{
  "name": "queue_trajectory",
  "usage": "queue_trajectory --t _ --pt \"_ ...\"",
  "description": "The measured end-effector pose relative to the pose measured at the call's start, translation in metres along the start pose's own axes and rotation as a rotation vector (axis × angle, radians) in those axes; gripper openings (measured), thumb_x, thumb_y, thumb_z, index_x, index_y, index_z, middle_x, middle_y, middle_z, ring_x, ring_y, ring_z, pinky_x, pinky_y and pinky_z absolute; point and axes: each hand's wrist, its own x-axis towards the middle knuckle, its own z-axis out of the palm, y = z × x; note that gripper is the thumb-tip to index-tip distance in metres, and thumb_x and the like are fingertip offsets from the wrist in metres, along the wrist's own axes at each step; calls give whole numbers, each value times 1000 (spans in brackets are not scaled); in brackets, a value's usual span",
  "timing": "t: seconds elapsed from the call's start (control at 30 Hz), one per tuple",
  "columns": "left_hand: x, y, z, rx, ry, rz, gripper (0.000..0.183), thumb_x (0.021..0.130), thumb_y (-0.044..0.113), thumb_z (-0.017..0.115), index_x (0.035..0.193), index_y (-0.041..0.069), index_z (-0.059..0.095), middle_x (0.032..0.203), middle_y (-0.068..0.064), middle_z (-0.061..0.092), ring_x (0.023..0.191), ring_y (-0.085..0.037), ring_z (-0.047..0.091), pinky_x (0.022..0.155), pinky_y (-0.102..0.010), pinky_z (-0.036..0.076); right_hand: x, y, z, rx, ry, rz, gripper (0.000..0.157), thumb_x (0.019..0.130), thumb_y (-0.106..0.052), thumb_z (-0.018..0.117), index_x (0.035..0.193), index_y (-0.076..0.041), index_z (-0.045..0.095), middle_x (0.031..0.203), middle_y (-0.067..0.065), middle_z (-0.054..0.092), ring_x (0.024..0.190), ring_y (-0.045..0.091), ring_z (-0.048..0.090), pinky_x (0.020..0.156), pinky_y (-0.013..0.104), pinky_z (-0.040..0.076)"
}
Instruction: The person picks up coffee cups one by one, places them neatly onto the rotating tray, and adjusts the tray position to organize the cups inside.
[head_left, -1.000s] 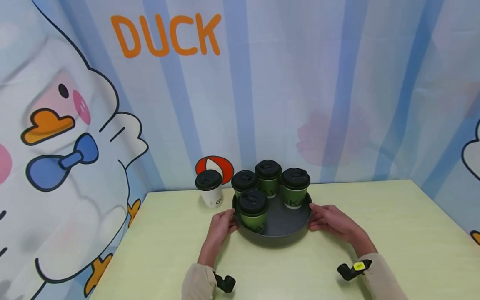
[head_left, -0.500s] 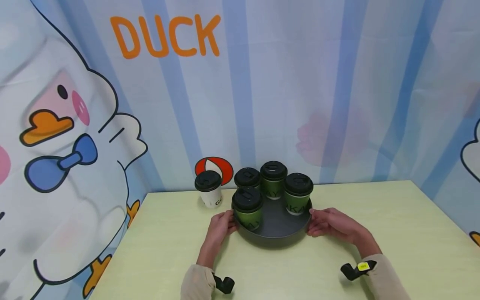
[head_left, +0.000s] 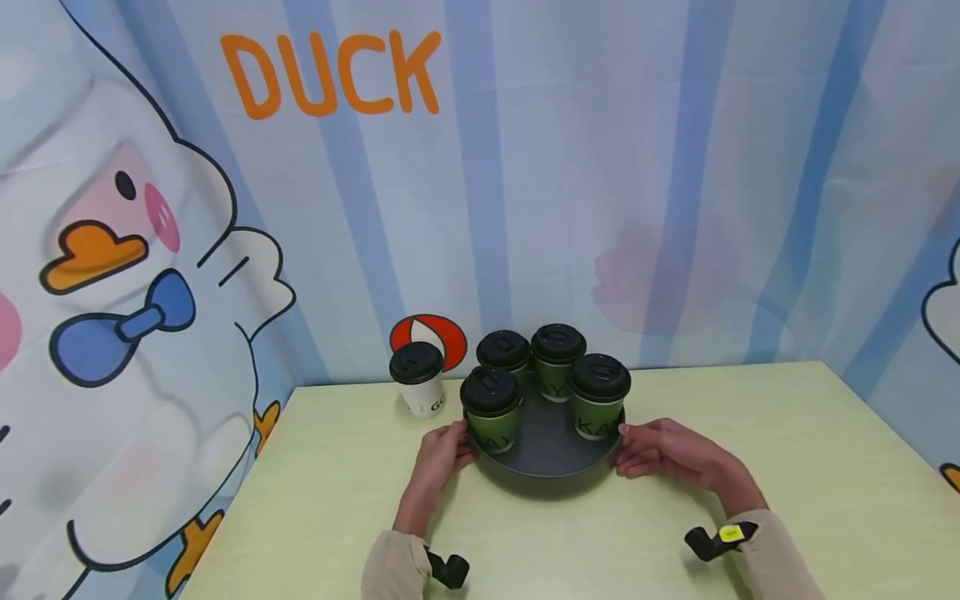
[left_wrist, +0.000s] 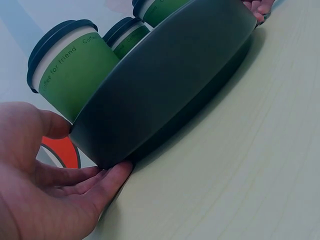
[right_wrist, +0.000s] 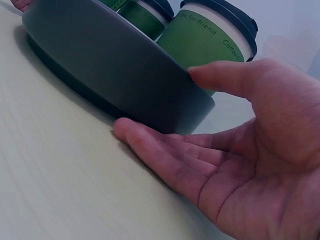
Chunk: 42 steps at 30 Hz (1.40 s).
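A round dark grey tray (head_left: 555, 450) carries several green paper cups with black lids, all upright. Among them are a front-left cup (head_left: 495, 427), a right-hand cup (head_left: 597, 412) and a back cup (head_left: 555, 379). My left hand (head_left: 441, 457) holds the tray's left side, with the thumb at the rim and the fingers at the bottom edge, as the left wrist view shows. On the opposite side my right hand (head_left: 671, 450) grips the tray likewise, its thumb (right_wrist: 215, 75) at the rim and its fingers (right_wrist: 165, 152) at the underside.
A white paper cup (head_left: 422, 393) with a black lid stands on the table just behind and left of the tray. The pale yellow table (head_left: 780, 450) ends at a printed curtain (head_left: 570, 167) along its back edge.
The tray's cups have swung clockwise as seen from above: the front-left one back and left, the back ones rightward, the right one nearer. My right hand has shifted slightly nearer; my left has stayed.
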Motion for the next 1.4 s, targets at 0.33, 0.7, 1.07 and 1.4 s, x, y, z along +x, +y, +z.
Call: queue_trajectory --t 0.33,0.7,1.07,1.4 --pt "0 0 0 -8 -6 -6 51 107 29 50 133 -15 55 114 -18 66 93 -16 66 91 -35 61 -1 0 1 15 -5 -3 42 111 -21 49 122 19 58 111 26 71 101 29 73 97 42 59" --pt "0 5 -6 60 -2 26 50 108 28 50 134 -15 54 117 -23 67 97 -21 69 91 -37 61 -1 1 1 33 3 0 40 111 -20 49 123 18 56 112 29 70 101 30 73 96 42 59" --pt "3 42 -26 283 615 611 44 93 26 77 124 -1 62 115 -19 64 106 -35 56 86 -41 51 0 2 2 33 26 0 43 111 -21 50 124 19 56 110 27 70 99 30 74 95 43 59" --pt "35 24 -37 362 580 556 87 85 35 85 152 7 37 152 -21 34 138 -38 35 114 -61 37 3 2 2 22 44 8 42 110 -22 51 122 18 56 109 26 71 98 30 74 95 42 60"
